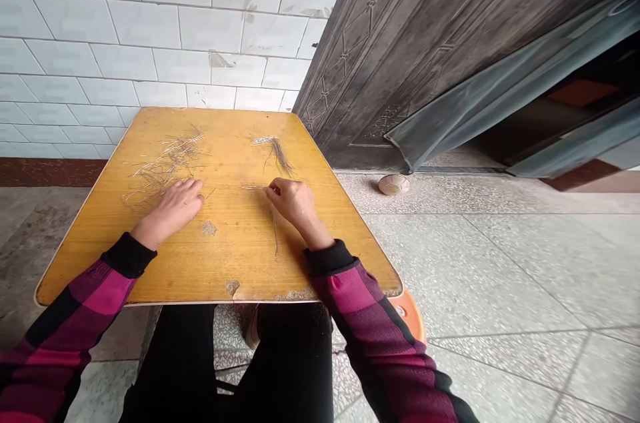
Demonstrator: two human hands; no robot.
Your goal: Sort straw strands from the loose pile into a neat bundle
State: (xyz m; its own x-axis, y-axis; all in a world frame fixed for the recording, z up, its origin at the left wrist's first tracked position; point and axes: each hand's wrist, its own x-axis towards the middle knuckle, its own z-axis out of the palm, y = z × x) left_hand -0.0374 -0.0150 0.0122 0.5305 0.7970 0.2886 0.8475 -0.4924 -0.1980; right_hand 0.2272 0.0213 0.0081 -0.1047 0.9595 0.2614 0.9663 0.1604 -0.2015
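Observation:
My left hand (pixel 177 204) lies palm down at the near edge of a loose, tangled pile of thin wire-like strands (pixel 170 159), its fingers stretched out. Whether any strand is under the palm is hidden. Towards the right of the table, my right hand (pixel 294 201) is closed in a pinch on a few thin strands (pixel 275 236). Pale ends poke out to its left, while darker lengths hang towards me across the tabletop. Just beyond that hand rests a bent bundle of strands (pixel 281 155), silvery at its left end and dark where it fans out.
The wooden-topped table (pixel 225 256) has chipped patches and stands by a white tiled wall (pixel 150 23). At the right are a dark carved door (pixel 370 43), a grey-green curtain (pixel 470 96) and a roundish object (pixel 393 184) on the floor. An orange stool edge (pixel 413 316) shows beneath the table corner.

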